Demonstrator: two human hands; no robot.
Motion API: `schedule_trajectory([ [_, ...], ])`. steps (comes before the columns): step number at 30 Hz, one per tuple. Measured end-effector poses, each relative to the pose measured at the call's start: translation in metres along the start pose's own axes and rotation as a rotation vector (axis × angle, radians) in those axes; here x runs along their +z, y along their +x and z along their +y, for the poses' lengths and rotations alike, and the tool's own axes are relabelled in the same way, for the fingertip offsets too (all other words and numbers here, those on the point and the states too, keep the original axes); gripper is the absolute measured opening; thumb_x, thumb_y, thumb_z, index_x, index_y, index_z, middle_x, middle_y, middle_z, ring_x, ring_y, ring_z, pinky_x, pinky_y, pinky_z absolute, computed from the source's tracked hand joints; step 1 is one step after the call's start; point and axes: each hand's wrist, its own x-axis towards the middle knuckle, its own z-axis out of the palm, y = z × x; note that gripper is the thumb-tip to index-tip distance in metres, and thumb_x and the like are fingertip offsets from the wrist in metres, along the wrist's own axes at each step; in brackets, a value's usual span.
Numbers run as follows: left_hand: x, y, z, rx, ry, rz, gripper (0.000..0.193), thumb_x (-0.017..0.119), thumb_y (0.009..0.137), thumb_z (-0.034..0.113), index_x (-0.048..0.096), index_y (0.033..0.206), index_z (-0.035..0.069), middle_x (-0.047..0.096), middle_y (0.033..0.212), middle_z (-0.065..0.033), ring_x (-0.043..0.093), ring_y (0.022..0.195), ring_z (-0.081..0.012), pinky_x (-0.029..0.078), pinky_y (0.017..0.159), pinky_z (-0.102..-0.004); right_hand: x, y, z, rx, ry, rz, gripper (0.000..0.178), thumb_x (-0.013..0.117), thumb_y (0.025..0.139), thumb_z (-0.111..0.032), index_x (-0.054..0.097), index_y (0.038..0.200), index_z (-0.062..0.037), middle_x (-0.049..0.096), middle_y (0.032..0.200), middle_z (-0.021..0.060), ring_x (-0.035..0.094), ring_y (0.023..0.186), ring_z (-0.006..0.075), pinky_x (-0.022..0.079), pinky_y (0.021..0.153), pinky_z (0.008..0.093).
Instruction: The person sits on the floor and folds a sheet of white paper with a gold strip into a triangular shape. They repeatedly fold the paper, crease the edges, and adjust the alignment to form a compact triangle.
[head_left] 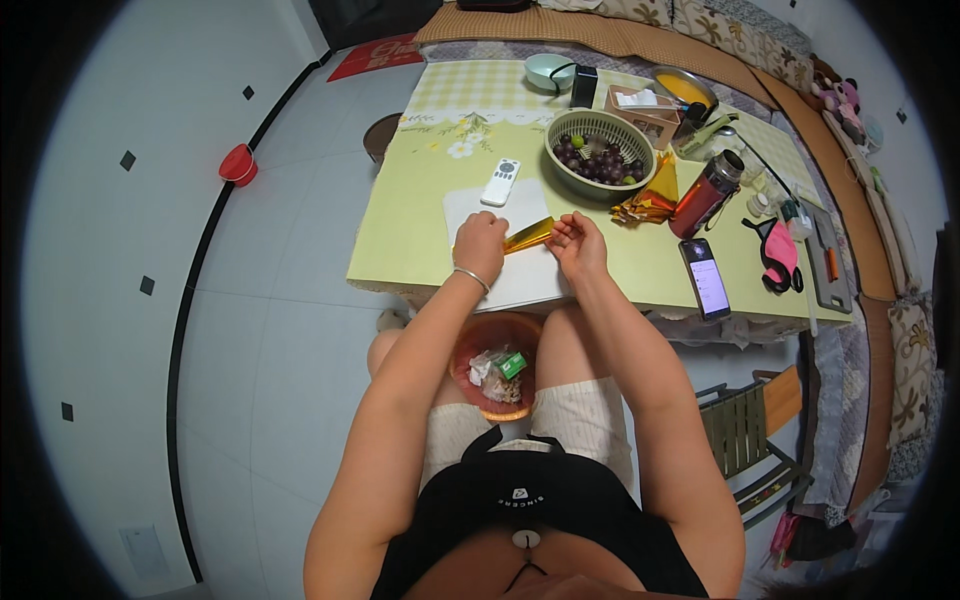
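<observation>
A narrow folded piece of gold foil paper [528, 236] lies slanted over a white sheet [530, 278] at the table's near edge. My left hand [481, 246] is closed on the foil's left end, its knuckles up. At the other end, my right hand [578, 245] is beside the foil with loosely bent fingers apart; whether a fingertip touches it is hard to tell. Just beyond the left hand lies a white remote control [500, 183]. More crumpled gold foil [652, 195] sits to the right, next to a colander [562, 178] of dark grapes [600, 160].
A red thermos [707, 194], a phone with its screen lit [706, 278] and a pink-and-black item [778, 255] are on the right of the table [400, 220]. Farther back stand a tissue box [640, 115] and a metal bowl [690, 80]. A waste bin [465, 375] with litter stands between my legs.
</observation>
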Motion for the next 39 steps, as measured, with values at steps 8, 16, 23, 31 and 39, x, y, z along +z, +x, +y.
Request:
schedule_trajectory([
  [8,-0.010,0.006,0.030,0.167,0.050,0.030,0.009,0.066,0.080,0.016,0.072,0.078,0.009,0.061,0.083,-0.0077,0.060,0.087,-0.0294,0.047,0.075,-0.0407,0.015,-0.005,-0.004,-0.014,0.108,-0.121,0.018,0.056,0.096,-0.019,0.062,0.093,-0.0026,0.065,0.087,0.0120,0.062,0.081,0.0230,0.053,0.079,0.0404],
  [16,-0.053,0.079,0.019,-0.114,0.159,-0.172,0.011,0.067,0.082,0.020,0.077,0.084,0.015,0.066,0.089,-0.0109,0.066,0.081,-0.0310,0.053,0.070,-0.0427,0.010,-0.012,0.003,-0.076,-0.291,-0.003,0.027,0.062,0.091,-0.001,0.055,0.117,-0.0013,0.063,0.103,0.0114,0.063,0.091,0.0173,0.056,0.086,0.0326],
  [23,-0.129,0.065,0.015,-0.033,-0.788,-0.268,0.020,0.070,0.077,-0.004,0.076,0.093,0.005,0.070,0.095,-0.0072,0.066,0.087,-0.0201,0.054,0.079,-0.0309,0.008,-0.009,-0.013,-0.555,-0.602,-0.412,0.117,0.085,0.068,0.000,0.009,0.158,-0.0054,0.033,0.156,0.0200,0.035,0.142,0.0322,0.030,0.116,0.0402],
  [31,-0.088,0.022,-0.041,-0.052,-0.866,-0.583,0.019,0.062,0.084,0.003,0.077,0.096,0.005,0.070,0.114,-0.0122,0.061,0.116,-0.0263,0.046,0.104,-0.0363,-0.013,-0.057,-0.034,-1.267,-1.756,-0.679,0.040,0.068,0.070,-0.010,0.071,0.109,-0.0168,0.066,0.127,0.0087,0.056,0.123,0.0306,0.042,0.103,0.0473],
  [39,-0.087,-0.047,0.058,0.231,-0.065,-0.437,0.048,0.080,0.074,0.038,0.070,0.103,0.001,0.062,0.125,-0.0198,0.055,0.124,-0.0388,0.040,0.108,-0.0527,0.000,-0.091,0.005,-1.285,-2.084,-0.524,0.008,0.061,0.075,-0.018,0.065,0.076,-0.0107,0.062,0.079,0.0024,0.059,0.077,0.0225,0.043,0.069,0.0360],
])
